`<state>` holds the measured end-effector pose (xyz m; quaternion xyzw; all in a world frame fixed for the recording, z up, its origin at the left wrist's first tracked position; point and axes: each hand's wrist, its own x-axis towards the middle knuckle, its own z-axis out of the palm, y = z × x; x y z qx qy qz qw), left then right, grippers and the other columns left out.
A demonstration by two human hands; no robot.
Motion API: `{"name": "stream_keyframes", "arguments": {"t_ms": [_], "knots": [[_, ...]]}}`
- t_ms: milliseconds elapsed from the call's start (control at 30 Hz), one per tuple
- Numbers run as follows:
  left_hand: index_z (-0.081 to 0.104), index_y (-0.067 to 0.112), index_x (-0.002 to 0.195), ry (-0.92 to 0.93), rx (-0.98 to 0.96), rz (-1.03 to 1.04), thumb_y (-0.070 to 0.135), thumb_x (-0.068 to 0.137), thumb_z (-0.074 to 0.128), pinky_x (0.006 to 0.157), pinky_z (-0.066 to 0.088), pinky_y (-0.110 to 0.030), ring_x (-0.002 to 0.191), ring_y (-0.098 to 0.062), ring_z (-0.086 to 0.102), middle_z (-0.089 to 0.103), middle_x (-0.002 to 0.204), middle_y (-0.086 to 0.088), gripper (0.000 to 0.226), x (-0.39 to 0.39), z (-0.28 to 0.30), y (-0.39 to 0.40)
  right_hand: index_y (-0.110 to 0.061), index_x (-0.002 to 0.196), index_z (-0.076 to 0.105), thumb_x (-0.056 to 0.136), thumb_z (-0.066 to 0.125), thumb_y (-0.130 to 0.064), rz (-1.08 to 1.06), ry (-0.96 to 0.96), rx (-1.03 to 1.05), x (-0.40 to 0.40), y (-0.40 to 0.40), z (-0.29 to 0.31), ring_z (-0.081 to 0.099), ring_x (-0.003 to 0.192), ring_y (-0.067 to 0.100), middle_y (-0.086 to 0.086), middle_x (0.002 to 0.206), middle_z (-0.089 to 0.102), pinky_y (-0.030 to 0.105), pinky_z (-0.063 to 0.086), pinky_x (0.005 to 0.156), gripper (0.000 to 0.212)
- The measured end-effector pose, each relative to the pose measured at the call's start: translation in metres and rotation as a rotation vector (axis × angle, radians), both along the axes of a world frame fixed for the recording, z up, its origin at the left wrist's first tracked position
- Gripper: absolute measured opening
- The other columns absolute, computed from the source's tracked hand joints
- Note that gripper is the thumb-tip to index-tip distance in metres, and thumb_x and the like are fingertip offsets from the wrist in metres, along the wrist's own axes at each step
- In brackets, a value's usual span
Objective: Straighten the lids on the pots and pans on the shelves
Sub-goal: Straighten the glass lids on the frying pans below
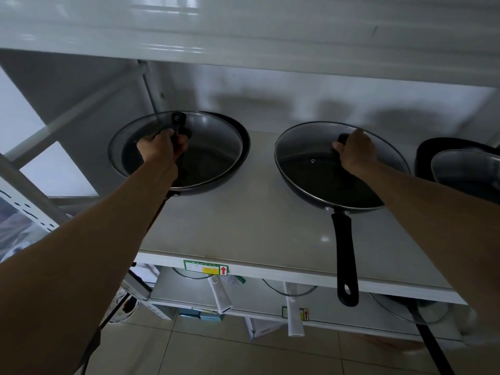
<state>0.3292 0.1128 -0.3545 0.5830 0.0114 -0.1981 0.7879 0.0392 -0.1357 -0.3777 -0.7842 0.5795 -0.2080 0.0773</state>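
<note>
Head view, looking up at a white shelf: a person reaches with both bare arms to two black frying pans standing side by side. Left hand has its fingers clamped on the black knob of the left glass lid, which sits off-centre on the left pan, shifted toward the left so that a crescent of the pan's far right rim shows bare. Right hand has its fingers wrapped round the knob of the right glass lid, which appears to lie nearly true on the right pan; that pan's long black handle juts out past the shelf edge. A third lidded pan is partly visible at the far right, and more lids and handles show dimly on the lower shelf.

To do the step well, the left lid probably wants a slight lift by the knob, then a slide to the right until its steel rim meets the pan's rim all round, before it is lowered flat. The right lid seems to need only a small turn and a gentle press to seat it. Care is advised near the jutting handle, which a forearm could knock.
</note>
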Motion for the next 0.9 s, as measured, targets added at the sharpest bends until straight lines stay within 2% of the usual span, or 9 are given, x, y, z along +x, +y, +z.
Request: {"name": "stream_keyframes", "arguments": {"t_ms": [100,267,567,767,900], "knots": [[0.057,0.005,0.088,0.002,-0.009,-0.012,0.0,0.091,0.053,0.046,0.051,-0.02,0.039,-0.009,0.058,0.065,0.063,-0.007,0.008,-0.0003,-0.0008,-0.0007,0.007,0.123,0.045,0.094,0.057,-0.035,-0.004,0.003,0.003,0.0002,0.0003,0.0004,0.052,0.118,0.043,0.029,0.126,0.054,0.046,0.043,0.095,0.053],[0.056,0.007,0.079,0.011,-0.029,-0.021,-0.001,0.09,0.053,0.045,0.05,-0.02,0.04,-0.011,0.059,0.065,0.05,-0.003,0.014,-0.001,-0.0014,-0.0034,0.008,0.125,0.042,0.095,0.055,-0.036,0.008,0.022,-0.001,-0.0004,0.0007,0.0005,0.05,0.121,0.042,0.029,0.129,0.052,0.045,0.041,0.098,0.055],[0.054,0.007,0.08,0.029,-0.062,-0.02,-0.002,0.089,0.053,0.044,0.05,-0.02,0.04,-0.011,0.059,0.064,0.06,-0.008,0.012,-0.0007,-0.0026,-0.0058,0.008,0.124,0.043,0.094,0.056,-0.036,0.01,0.01,0.007,-0.0008,0.0013,0.0007,0.052,0.118,0.043,0.029,0.127,0.053,0.047,0.043,0.095,0.055],[0.058,0.005,0.086,0.074,-0.078,-0.029,-0.002,0.09,0.054,0.046,0.052,-0.02,0.042,-0.011,0.06,0.066,0.054,-0.005,0.009,0.0006,-0.0018,-0.0064,0.007,0.124,0.043,0.094,0.056,-0.036,0.0,0.009,0.01,0.0001,0.0027,0.0016,0.052,0.118,0.043,0.029,0.127,0.053,0.047,0.043,0.095,0.054],[0.059,0.005,0.082,0.093,-0.1,-0.028,-0.003,0.089,0.054,0.045,0.052,-0.02,0.041,-0.011,0.061,0.065,0.044,-0.002,0.012,0.0026,-0.0019,-0.0075,0.007,0.125,0.043,0.094,0.057,-0.035,-0.003,0.017,0.008,0.0001,0.0042,0.0027,0.052,0.118,0.043,0.029,0.127,0.053,0.047,0.042,0.096,0.054]]}}
